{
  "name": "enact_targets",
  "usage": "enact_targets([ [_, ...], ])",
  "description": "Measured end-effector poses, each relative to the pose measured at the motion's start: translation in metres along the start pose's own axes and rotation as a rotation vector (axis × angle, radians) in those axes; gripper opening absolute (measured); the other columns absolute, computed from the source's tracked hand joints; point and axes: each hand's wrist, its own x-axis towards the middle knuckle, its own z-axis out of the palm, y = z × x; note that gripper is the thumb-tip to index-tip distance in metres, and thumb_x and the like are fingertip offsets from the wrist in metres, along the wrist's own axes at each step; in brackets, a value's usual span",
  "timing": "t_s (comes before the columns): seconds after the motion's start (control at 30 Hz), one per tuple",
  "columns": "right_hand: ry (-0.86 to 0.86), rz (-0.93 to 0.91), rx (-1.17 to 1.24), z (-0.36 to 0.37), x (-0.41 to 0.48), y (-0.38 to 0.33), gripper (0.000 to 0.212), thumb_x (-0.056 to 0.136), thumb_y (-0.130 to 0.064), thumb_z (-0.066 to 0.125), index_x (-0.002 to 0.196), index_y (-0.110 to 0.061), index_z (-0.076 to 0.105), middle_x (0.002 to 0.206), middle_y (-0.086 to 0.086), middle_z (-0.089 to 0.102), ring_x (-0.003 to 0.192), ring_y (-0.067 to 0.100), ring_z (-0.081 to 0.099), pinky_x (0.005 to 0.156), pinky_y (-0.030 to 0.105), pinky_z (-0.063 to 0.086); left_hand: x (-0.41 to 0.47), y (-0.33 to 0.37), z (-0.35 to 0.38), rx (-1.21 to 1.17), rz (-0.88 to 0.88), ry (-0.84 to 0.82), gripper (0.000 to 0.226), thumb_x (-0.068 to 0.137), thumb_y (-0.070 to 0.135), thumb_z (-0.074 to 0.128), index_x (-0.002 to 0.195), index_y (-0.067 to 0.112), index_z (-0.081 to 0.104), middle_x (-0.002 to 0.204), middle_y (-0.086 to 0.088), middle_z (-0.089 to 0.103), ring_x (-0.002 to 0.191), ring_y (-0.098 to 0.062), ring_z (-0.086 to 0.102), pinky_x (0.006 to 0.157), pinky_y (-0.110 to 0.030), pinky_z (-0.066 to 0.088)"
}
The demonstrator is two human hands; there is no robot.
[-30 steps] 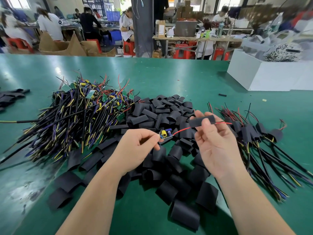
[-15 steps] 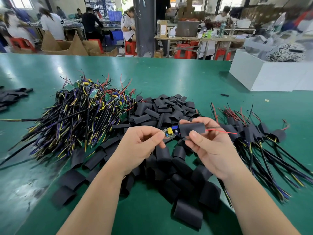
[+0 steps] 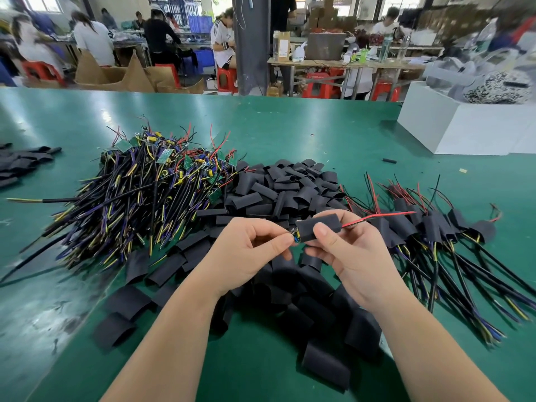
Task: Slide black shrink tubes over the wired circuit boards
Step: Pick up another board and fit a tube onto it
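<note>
WORKSHOP BENCH: A worker's hands meet just in front of the heap of loose tubes (image 3: 290, 187) on a green table (image 3: 290, 126), with one sleeve nearly home. The black tube (image 3: 306, 229) covers most of a circuit board (image 3: 295, 238). Only a sliver of blue and yellow parts shows at the tube's left mouth, and a red wire (image 3: 383, 216) pokes from its right end. By the look of it, this piece is a short push from done.

The left hand (image 3: 246, 250) pinches the exposed end of the board between thumb and forefinger, its other fingers folded in. The right hand (image 3: 351, 256) grips the tube, thumb pressed on its near face and fingers curled behind it. Neither hand is slack.

The wider job appears far from over. Left of the heap lies a large tangle of bare boards (image 3: 145, 192) on black, yellow and purple leads, none sleeved as far as can be seen. Right of the heap lies a smaller row of finished pieces (image 3: 435, 227), each with a black sleeve over its board and thin red and black leads fanning away. Loose tubes spill from the heap toward the worker, under both wrists. Far to the left of the heap, at the picture's edge, sits a small stack of more tubes (image 3: 20, 163). Beyond the heap to the right stands a white box (image 3: 464, 132).
</note>
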Motion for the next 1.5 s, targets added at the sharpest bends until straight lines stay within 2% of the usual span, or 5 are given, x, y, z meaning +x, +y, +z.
enact_targets([
  [0.57, 0.030, -0.028, -0.159, 0.009, -0.002, 0.006, 0.020, 0.081, -0.010, 0.070, 0.101, -0.011, 0.065, 0.089, 0.006, 0.075, 0.077, 0.012, 0.070, 0.068, 0.021, 0.055, 0.002, -0.003, -0.003, 0.130, -0.054, 0.046, 0.015, 0.083, 0.026, 0.071, 0.070, 0.019, 0.074, 0.064, -0.006, 0.068, 0.058, -0.013, 0.055, 0.052, -0.031, 0.041],
  [0.77, 0.085, 0.069, 0.061, 0.020, -0.003, 0.006, 0.058, 0.084, 0.011, 0.059, 0.130, -0.024, 0.052, 0.088, 0.009, 0.070, 0.080, 0.019, 0.069, 0.073, 0.026, 0.057, 0.003, -0.004, -0.002, 0.066, -0.131, 0.128, 0.011, 0.075, 0.028, 0.078, 0.068, 0.020, 0.073, 0.056, 0.001, 0.065, 0.046, -0.007, 0.054, 0.045, -0.019, 0.042],
  [0.97, 0.282, 0.007, 0.502, -0.026, 0.006, -0.032, 0.024, 0.076, -0.011, 0.064, 0.093, -0.002, 0.051, 0.088, 0.017, 0.068, 0.060, 0.008, 0.062, 0.053, 0.012, 0.048, 0.009, -0.022, -0.042, 0.207, -0.247, 0.724, 0.014, 0.089, 0.029, 0.059, 0.091, 0.024, 0.071, 0.089, 0.007, 0.071, 0.091, -0.012, 0.065, 0.080, -0.029, 0.050],
  [1.23, 0.621, 0.053, -1.153, -0.087, 0.002, -0.044, 0.033, 0.085, -0.020, 0.063, 0.118, -0.021, 0.066, 0.099, 0.008, 0.072, 0.091, 0.030, 0.063, 0.081, 0.036, 0.046, 0.004, -0.047, -0.056, 1.041, -0.665, 0.637, 0.035, 0.095, 0.020, 0.047, 0.129, 0.020, 0.057, 0.126, -0.008, 0.058, 0.121, -0.033, 0.043, 0.099, -0.045, 0.031],
  [1.5, 0.583, 0.088, -1.207, -0.065, 0.004, -0.035, 0.051, 0.084, -0.022, 0.063, 0.133, -0.019, 0.051, 0.127, 0.015, 0.055, 0.117, 0.036, 0.049, 0.102, 0.053, 0.038, 0.010, -0.053, -0.062, 1.178, -0.754, 0.656, 0.026, 0.091, 0.035, 0.056, 0.112, 0.023, 0.065, 0.108, -0.008, 0.063, 0.109, -0.032, 0.051, 0.091, -0.041, 0.031],
])
